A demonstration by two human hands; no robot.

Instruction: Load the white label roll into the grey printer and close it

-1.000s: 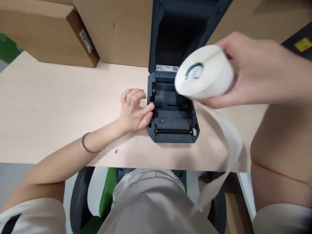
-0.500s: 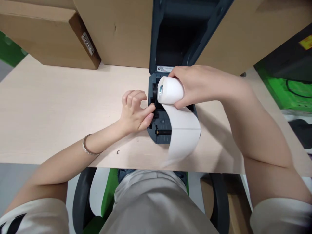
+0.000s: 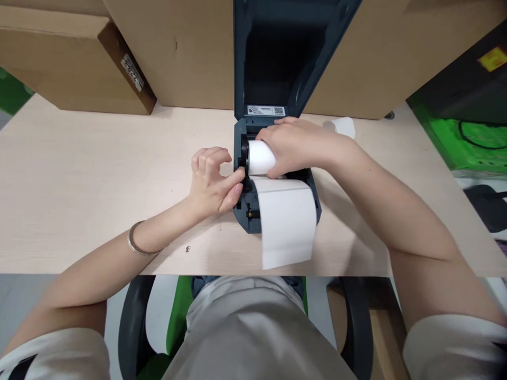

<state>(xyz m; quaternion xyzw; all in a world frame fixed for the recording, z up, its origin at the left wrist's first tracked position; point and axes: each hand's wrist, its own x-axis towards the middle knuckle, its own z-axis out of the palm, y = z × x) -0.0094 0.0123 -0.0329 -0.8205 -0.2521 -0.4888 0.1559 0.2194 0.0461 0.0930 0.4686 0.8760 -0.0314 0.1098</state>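
A dark label printer [image 3: 242,219] stands on the desk with its lid [image 3: 283,58] raised. My right hand [image 3: 297,145] is wrapped around a white label roll [image 3: 261,158], which now sits inside the printer with its left end against a black roll holder [image 3: 244,150]. From the roll a white label strip [image 3: 287,224] runs forward over the printer's front and hangs toward me. At the printer's left edge, my left hand [image 3: 216,182] is closed, its index finger and thumb pinching beside the roll holder; the exact part between them is hidden. The roll's right end is behind my right hand.
A loose white piece [image 3: 344,126] lies behind my right wrist. Cardboard boxes [image 3: 59,63] stand along the back of the light wooden desk [image 3: 99,174]. To the right are a green box [image 3: 479,148] and a black object [image 3: 487,206].
My right hand has lowered the label roll into the printer and shifted it left against the holder. The strip has straightened toward me. My left hand stays at the printer's left edge.
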